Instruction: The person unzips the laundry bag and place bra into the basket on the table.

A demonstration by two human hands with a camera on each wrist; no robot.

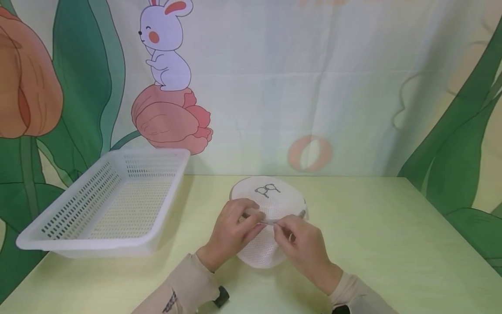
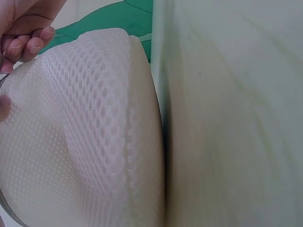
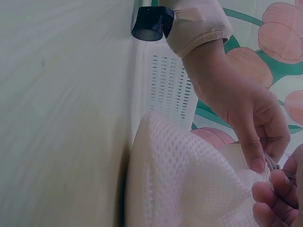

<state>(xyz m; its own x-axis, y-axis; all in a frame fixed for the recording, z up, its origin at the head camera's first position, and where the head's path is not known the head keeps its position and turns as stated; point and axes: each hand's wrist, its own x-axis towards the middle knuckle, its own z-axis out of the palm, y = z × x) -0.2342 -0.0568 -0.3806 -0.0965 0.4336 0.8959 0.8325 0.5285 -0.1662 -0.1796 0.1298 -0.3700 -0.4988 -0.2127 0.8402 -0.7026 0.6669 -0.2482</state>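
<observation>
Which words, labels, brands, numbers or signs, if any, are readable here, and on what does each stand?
No text can be read.
Backdrop: faint orange marks, cut off at the top, too blurred.
Orange ring: letter or decoration, cannot tell.
White mesh bag: dark line drawing, no readable words.

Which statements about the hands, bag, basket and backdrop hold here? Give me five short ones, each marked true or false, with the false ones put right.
1. The left hand and the right hand both touch the bag. True.
2. The bag is solid black leather. False: it is white, with visible mesh.
3. The basket has slotted sides. True.
4. The bag lies inside the basket. False: it is on the table, to the right of the basket in the head view.
5. A rabbit is printed on the backdrop. True.
</observation>
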